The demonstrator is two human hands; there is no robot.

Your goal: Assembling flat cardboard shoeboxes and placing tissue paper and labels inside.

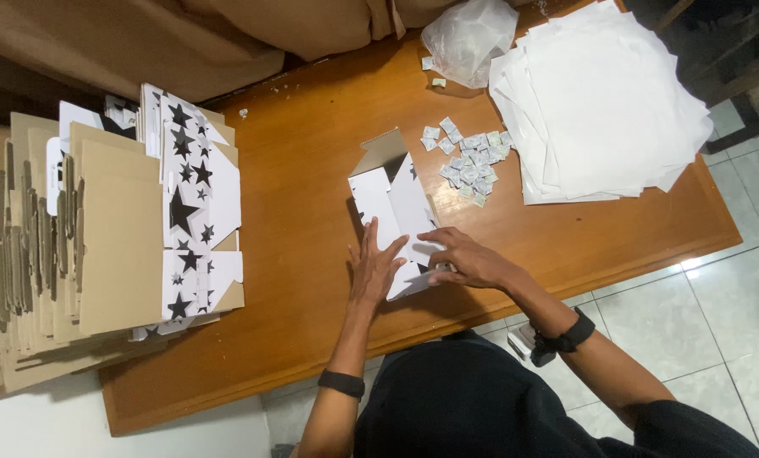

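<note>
Hands: left hand (373, 267) flat, fingers spread, and right hand (464, 257) pressing, both on the white box (396, 208).
Around: small packets (470, 159), white sheets (600, 102), plastic bag (468, 38), star-printed flat cartons (195, 195) crowd the counter (312, 170).

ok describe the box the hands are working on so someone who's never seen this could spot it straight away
Start from the orange-brown wooden table. Near the middle of its front edge, both hands press on a half-folded white cardboard box, the left hand flat on its near side, the right hand on its flap. Unlike the flat star-printed blanks stacked at the left, it stands open, one brown-backed flap raised.
</note>
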